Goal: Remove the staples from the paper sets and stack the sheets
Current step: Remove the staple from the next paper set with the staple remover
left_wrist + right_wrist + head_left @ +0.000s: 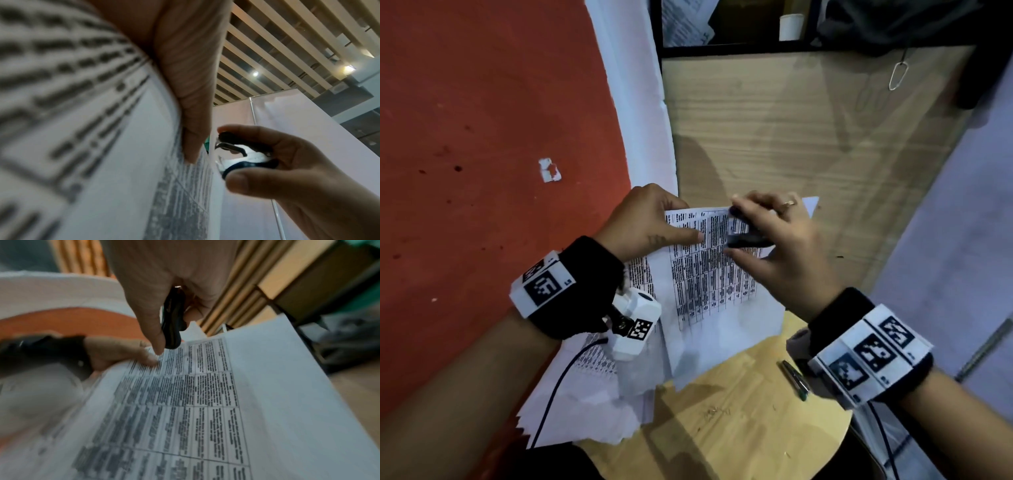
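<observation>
So the left hand [640, 219] is pinching the top edge of a stapled paper set [709, 274], holding it up over the round wooden table [739, 428]. The right hand [777, 240] is squeezing a black staple remover [744, 236] at that top edge.

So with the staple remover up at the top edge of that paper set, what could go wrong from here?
1. The left hand holds the paper set up off the table, so a hard tug with the staple remover might tear the top edge.
2. A freed staple could drop among the loose sheets below and be hard to find.
3. The right hand pinches the remover close to the left thumb; a slip may nick it.
</observation>
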Available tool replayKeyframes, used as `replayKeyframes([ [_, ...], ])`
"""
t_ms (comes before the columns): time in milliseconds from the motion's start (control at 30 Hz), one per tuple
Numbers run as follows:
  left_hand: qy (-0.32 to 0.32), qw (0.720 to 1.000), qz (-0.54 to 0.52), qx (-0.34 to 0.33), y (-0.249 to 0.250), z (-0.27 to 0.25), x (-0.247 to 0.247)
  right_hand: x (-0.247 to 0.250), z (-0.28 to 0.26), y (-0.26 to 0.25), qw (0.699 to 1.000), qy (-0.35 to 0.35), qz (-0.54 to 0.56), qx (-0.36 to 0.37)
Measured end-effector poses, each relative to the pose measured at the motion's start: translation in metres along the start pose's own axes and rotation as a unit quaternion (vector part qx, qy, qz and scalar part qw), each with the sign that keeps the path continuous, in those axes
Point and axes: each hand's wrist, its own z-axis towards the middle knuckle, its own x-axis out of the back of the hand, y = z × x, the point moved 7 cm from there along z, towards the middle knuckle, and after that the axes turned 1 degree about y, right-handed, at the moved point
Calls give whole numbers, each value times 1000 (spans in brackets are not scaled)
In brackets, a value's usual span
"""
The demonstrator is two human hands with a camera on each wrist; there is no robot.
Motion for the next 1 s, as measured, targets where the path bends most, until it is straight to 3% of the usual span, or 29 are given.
replayKeyframes([
  [100, -7, 1000, -5, 5, 2, 3, 0, -14, 6, -14, 995, -49, -52, 69],
  [400, -26, 998, -51, -4, 15, 2, -1, -15, 14, -29, 988, -50, -68, 128],
  [1000, -19, 986, -156, 48, 4, -4, -3, -26, 21, -39, 977, -79, -136, 148],
])
